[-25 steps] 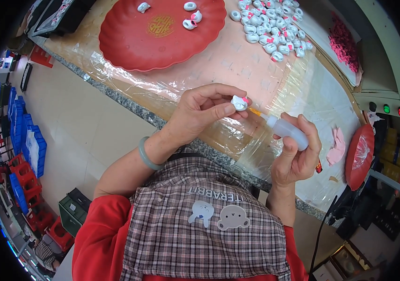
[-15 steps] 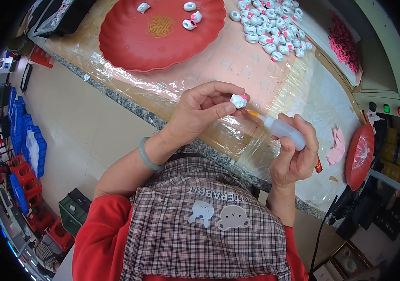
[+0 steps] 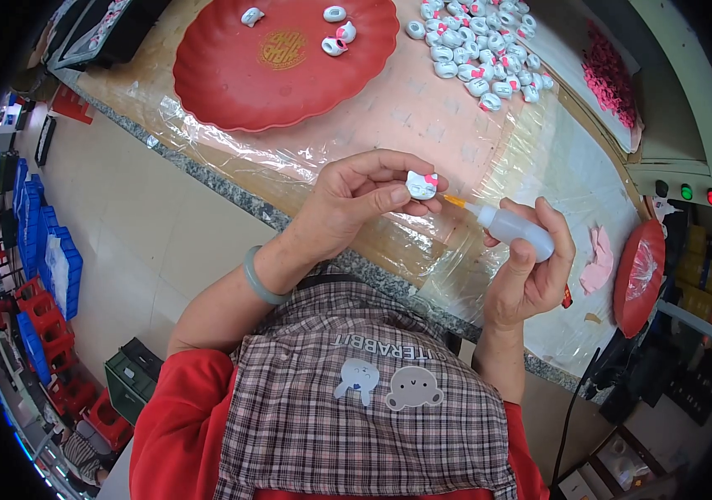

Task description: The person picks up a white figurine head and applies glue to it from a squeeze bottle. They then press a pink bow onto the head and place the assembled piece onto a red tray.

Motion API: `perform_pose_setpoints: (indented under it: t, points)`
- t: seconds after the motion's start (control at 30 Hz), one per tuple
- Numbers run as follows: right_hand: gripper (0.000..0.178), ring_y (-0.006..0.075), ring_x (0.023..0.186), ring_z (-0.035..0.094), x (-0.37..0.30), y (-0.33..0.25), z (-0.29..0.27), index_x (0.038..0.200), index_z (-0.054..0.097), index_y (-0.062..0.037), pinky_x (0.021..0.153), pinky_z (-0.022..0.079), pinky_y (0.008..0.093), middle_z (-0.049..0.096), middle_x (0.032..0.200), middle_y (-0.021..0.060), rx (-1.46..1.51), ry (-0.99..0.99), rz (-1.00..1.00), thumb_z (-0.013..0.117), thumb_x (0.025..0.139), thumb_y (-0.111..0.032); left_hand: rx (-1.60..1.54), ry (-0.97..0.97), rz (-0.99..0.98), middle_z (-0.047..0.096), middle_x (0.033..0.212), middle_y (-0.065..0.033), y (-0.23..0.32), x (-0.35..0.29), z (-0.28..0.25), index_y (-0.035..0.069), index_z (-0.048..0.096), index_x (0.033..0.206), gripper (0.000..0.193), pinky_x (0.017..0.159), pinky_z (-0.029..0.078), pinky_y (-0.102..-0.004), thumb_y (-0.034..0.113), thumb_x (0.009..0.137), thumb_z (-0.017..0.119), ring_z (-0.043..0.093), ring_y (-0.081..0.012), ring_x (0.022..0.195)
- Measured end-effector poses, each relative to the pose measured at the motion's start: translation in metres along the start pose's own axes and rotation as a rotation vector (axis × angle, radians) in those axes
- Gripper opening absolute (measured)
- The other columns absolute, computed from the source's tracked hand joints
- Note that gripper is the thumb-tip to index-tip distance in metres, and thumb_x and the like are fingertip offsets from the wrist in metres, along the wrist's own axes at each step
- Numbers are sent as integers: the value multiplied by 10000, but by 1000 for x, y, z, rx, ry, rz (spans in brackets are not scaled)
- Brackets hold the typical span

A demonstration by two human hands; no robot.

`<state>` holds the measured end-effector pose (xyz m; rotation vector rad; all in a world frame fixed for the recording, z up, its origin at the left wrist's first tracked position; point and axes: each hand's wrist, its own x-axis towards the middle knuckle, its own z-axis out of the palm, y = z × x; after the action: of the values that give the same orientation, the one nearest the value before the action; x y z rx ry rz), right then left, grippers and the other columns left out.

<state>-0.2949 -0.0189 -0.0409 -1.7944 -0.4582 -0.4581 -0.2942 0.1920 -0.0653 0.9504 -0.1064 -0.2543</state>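
Note:
Between the thumb and fingers of my left hand (image 3: pixel 362 196) is a small white cat-head piece (image 3: pixel 421 185) with a pink bow, its front turned up toward me. My right hand (image 3: pixel 531 267) grips a translucent squeeze bottle (image 3: pixel 520 233), tilted so that its orange nozzle tip (image 3: pixel 456 201) points at the piece. The tip is close to the piece's right side; whether it touches cannot be made out. Both hands are above the near edge of the plastic-covered table (image 3: pixel 422 108).
A red scalloped plate (image 3: pixel 231 83) with several white pieces lies at the far left. At the far right is a pile of white cat-head pieces (image 3: pixel 489 50). Pink bits (image 3: pixel 610 79) fill a tray beyond it. A pink cloth (image 3: pixel 597 262) and a red dish (image 3: pixel 641 279) are at right.
The cat-head piece has been turned in my left fingers, so its front now shows. My right hand and the bottle have shifted slightly right, drawing the nozzle back a little.

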Motion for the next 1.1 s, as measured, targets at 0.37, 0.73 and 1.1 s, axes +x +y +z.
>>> perform_pose_setpoints:
  t: [0.37,0.73,1.1]
  points:
    - [404,199,716,608,0,3,0,1243,451,47,617,508,289,637,989,232,-68,-29,-51,520,966,-238,-5,-10,-8,613,1161,-192,0,1,0,-31,556,1186,274,881,534,-305,68,932,529,643,-239,1015]
    - [366,196,706,613,1,3,-2,1234,456,49,610,514,282,637,987,239,-139,-40,-118,520,964,-191,-8,-12,0,613,1157,-197,-1,0,-1,-31,552,1187,273,878,535,-307,69,934,525,645,-229,998]
    - [360,193,706,616,3,2,-5,1225,464,50,615,517,280,642,985,244,-173,-63,-132,522,964,-189,-11,-15,24,612,1160,-196,-2,2,-2,-34,547,1189,273,877,533,-307,65,936,518,642,-231,1005]
